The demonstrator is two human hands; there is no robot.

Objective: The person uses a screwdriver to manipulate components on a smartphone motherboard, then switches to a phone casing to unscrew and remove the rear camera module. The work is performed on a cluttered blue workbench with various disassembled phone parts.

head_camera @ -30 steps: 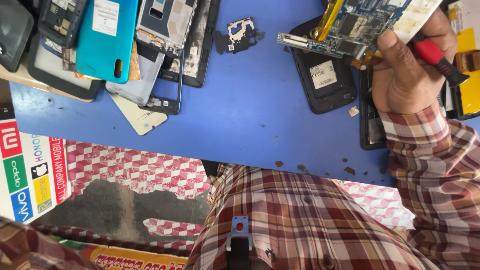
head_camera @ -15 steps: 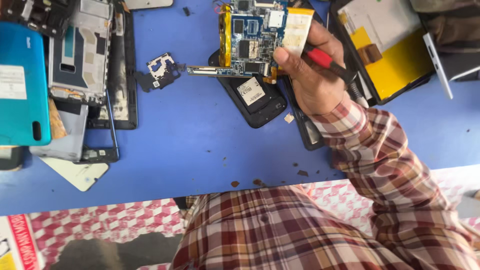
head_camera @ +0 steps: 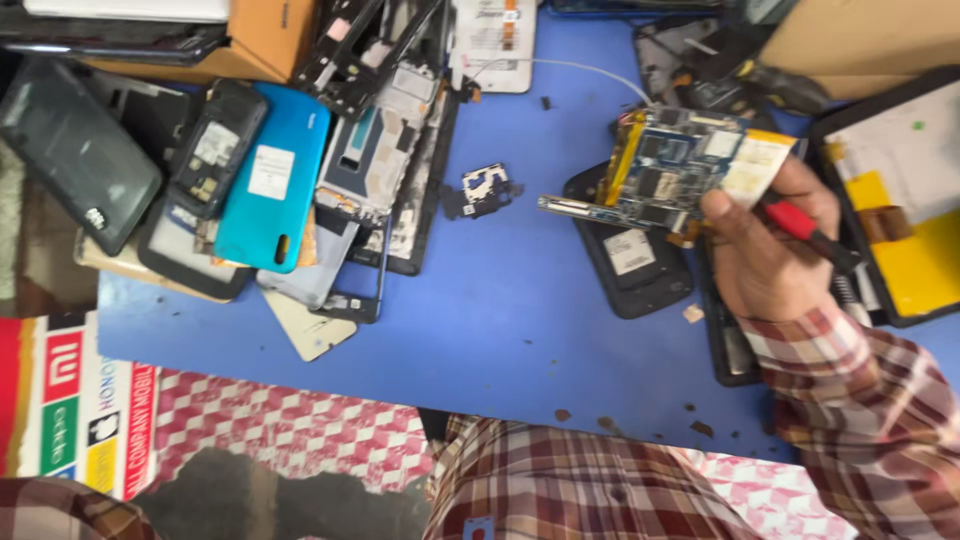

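A: Above the blue table (head_camera: 520, 330), on the right side of the workspace, what is in hand?

B: The right hand (head_camera: 765, 250) is closed on a blue circuit board (head_camera: 672, 175), pinched by its right edge and held clear of the surface. A red-handled tool (head_camera: 800, 225) is tucked in the same hand, its dark tip pointing away to the right. The left hand is not in view.

A: State of progress?

B: The board is out of any housing and bare, with a yellow-taped part along its left side and a thin metal strip at its lower left. By that showing, removal looks finished. No tool tip is on the board, so work on it appears not yet begun.

A: Surroundings and obstructions?

B: Directly below the board lies a black phone back (head_camera: 632, 255) with a white label. To the left of the hand sits a small loose component (head_camera: 485, 190). Well left of that is a heap of frames and covers, including a teal back cover (head_camera: 268, 180). To the right of the hand lies a display panel with a yellow patch (head_camera: 905, 205). Small debris dots the table near its front edge.
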